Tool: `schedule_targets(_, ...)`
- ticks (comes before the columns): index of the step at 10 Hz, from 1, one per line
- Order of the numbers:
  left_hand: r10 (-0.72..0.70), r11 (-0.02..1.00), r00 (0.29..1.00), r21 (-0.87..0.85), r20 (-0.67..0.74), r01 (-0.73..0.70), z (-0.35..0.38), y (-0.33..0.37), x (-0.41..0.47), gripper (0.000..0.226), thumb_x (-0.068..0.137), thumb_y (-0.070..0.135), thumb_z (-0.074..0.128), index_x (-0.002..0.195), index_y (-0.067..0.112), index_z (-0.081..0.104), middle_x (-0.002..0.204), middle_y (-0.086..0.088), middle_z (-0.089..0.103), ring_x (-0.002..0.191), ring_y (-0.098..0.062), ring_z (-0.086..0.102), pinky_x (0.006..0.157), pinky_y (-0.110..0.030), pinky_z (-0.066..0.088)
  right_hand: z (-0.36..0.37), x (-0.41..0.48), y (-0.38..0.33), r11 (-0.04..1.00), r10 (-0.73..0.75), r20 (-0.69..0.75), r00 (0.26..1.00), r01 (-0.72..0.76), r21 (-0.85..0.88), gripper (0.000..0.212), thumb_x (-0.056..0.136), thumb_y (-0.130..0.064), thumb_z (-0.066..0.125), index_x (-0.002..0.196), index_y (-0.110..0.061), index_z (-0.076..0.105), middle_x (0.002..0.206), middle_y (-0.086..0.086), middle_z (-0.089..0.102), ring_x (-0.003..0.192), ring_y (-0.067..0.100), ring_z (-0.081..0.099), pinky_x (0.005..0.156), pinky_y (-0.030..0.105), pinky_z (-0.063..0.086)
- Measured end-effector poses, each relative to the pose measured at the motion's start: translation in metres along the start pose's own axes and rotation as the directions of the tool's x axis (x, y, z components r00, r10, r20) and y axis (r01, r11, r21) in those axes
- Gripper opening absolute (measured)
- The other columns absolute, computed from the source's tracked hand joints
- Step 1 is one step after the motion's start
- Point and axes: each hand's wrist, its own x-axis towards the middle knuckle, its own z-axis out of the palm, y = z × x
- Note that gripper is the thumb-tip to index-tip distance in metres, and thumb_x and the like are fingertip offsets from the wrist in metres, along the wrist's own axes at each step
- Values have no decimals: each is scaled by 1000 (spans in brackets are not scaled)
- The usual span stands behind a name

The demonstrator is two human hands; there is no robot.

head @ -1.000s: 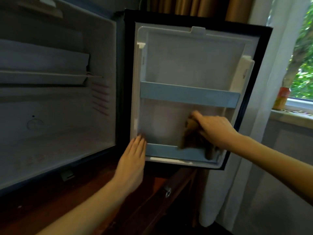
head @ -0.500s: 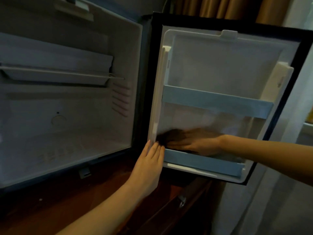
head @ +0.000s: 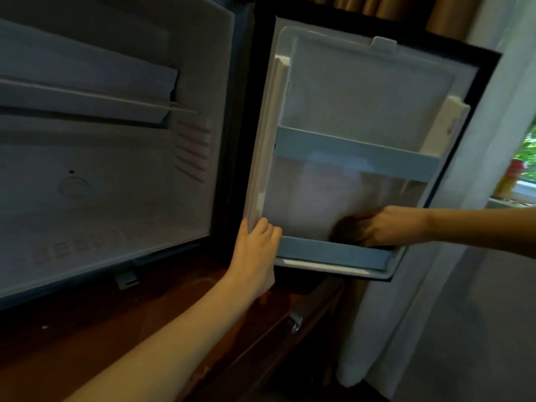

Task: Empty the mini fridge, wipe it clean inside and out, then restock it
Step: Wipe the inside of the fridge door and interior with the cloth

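The mini fridge [head: 116, 175] stands open on the left, its white inside bare apart from a shelf [head: 87, 103]. Its door [head: 365, 91] swings out to the right, with two pale blue rails across the liner. My right hand [head: 391, 226] presses a dark brown cloth [head: 346, 229] against the liner just above the lower rail [head: 333, 252], right of centre. My left hand [head: 256, 250] grips the door's lower hinge-side edge, fingers curled round the white rim.
A dark wooden cabinet [head: 203, 320] carries the fridge; a metal drawer pull [head: 295, 322] shows below the door. White curtain [head: 464, 256] hangs right of the door. A red and yellow can [head: 510, 178] stands on the windowsill at far right.
My right hand has swept the cloth from the lower pocket's left end back to the right. My left hand's fingers have curled round the door edge. The view has shifted.
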Motion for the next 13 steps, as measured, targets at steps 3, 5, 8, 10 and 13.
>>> schedule_targets(3, 13, 1000, 1000, 14, 14, -13, 8, 11, 16, 47, 84, 17, 57, 126, 10, 37, 124, -5, 42, 123, -26, 34, 107, -39, 29, 11, 82, 50, 927, -172, -111, 979, 123, -355, 41, 90, -12, 34, 108, -10, 71, 119, 5, 67, 121, 23, 53, 117, 37, 20)
schedule_targets(5, -6, 998, 1000, -64, -19, 5, 13, 7, 18, 48, 83, 17, 57, 126, 16, 37, 125, 0, 41, 127, -23, 31, 105, -39, 27, -39, 120, 58, 948, -79, -165, 983, 126, 293, 47, 104, -18, 30, 142, 10, 32, 143, 13, 40, 122, -2, 40, 109, 18, 23)
schedule_targets(8, -52, 989, 998, -139, -39, 46, 3, -6, 2, 53, 57, 21, 76, 106, 16, 57, 104, -1, 60, 107, -25, 53, 81, -38, 42, -10, 23, 4, 999, -44, -184, 982, 38, -37, 48, 102, -11, 23, 114, -14, 69, 119, 2, 67, 116, 22, 54, 110, 35, 29)
schedule_targets(10, -64, 988, 997, -144, -52, 56, 1, -3, 0, 40, 82, 21, 54, 119, 21, 39, 125, 3, 45, 124, -20, 35, 94, -34, 32, -5, -7, -21, 934, 356, -212, 910, -349, 72, 48, 72, -21, 68, 120, -22, 68, 114, -3, 70, 96, 19, 70, 76, 33, 58)
schedule_targets(13, -7, 989, 1000, -148, -21, 4, 3, -13, -3, 50, 79, 14, 58, 125, 19, 38, 128, 2, 42, 127, -21, 33, 96, -31, 32, -49, 131, 8, 761, 648, -473, 597, -529, 375, 63, 71, -2, 73, 131, -7, 57, 133, 17, 57, 117, 37, 59, 93, 49, 51)
